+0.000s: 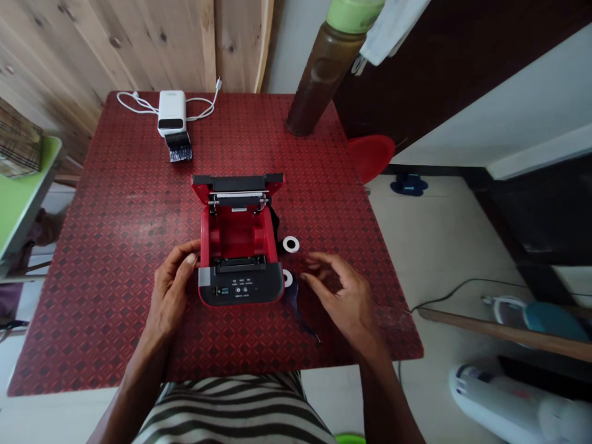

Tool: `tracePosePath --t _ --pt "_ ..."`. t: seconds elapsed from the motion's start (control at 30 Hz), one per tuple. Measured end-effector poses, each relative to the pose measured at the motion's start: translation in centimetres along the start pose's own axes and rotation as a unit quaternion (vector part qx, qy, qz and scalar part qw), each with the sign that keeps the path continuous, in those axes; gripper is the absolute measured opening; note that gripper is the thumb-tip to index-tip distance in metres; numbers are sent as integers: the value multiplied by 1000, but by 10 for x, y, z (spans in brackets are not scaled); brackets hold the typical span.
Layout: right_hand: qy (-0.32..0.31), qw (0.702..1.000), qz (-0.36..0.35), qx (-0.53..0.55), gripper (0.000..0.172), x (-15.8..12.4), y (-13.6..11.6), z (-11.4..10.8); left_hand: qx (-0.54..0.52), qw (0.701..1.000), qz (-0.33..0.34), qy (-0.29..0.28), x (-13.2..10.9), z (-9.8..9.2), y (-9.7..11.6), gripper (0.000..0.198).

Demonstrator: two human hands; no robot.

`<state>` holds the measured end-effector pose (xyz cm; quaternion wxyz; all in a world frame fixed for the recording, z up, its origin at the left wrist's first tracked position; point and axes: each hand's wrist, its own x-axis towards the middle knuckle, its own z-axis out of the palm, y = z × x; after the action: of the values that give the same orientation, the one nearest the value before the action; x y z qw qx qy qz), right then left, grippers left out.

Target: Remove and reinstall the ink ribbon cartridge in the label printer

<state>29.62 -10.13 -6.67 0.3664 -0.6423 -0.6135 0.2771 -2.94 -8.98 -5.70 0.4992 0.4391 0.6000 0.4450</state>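
Observation:
A red and black printer point(241, 283), seemingly a label printer, stands on the table with its lid point(238, 185) raised and its red inner bay exposed. My left hand point(173, 280) rests against the printer's left side, fingertips at its edge and thumb apart. On the right, my right hand point(340, 293) hovers beside two small rolls, thumb and fingers apart, with nothing visible between them. One roll shows a white ring-shaped end point(296, 248). The other roll point(288, 279) sits nearer me, partly hidden by the printer, and a dark strip point(292, 302) trails from it.
A small white device point(172, 111) with a white cable point(201, 111) and a dark crumpled strip point(179, 148) lies at the back left of the red patterned table point(134, 209). A tall brown bottle point(319, 74) with a green lid stands back right. A red stool point(372, 157) is beyond the right edge.

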Motion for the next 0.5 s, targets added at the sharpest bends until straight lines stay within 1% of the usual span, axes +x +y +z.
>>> tracePosePath --t 0.07,0.1,0.13,0.2,0.23,0.3,0.33,0.4,0.43,0.5 --pt "15 1000 1 -10 21 2 0 -6 2 1000 0 1 0 0 0 47" --pt "12 1000 -2 -17 20 5 -1 -9 4 1000 0 2 0 0 0 47" --pt "0 1000 -6 -22 16 7 -2 -11 4 1000 -1 3 0 -1 -1 48" --pt "-49 998 -17 -22 8 9 -4 -13 4 1000 -7 6 -1 -1 -1 49" --pt "-81 996 -24 -19 10 9 -5 -13 3 1000 -11 8 -1 -1 -2 49" --pt "-138 990 -37 -6 20 6 -7 -9 0 1000 -16 8 -1 -1 -2 51" --pt "-156 987 -44 2 28 3 -8 -6 0 1000 -16 7 -1 0 -2 51" --pt "-174 983 -56 17 43 -2 -10 2 3 1000 -15 5 -1 0 -3 52" --pt "-175 982 -59 24 46 -3 -11 6 5 1000 -13 4 0 0 -3 52" --pt "-165 984 -55 33 43 -5 -13 15 7 1000 -9 4 0 -1 -2 52"
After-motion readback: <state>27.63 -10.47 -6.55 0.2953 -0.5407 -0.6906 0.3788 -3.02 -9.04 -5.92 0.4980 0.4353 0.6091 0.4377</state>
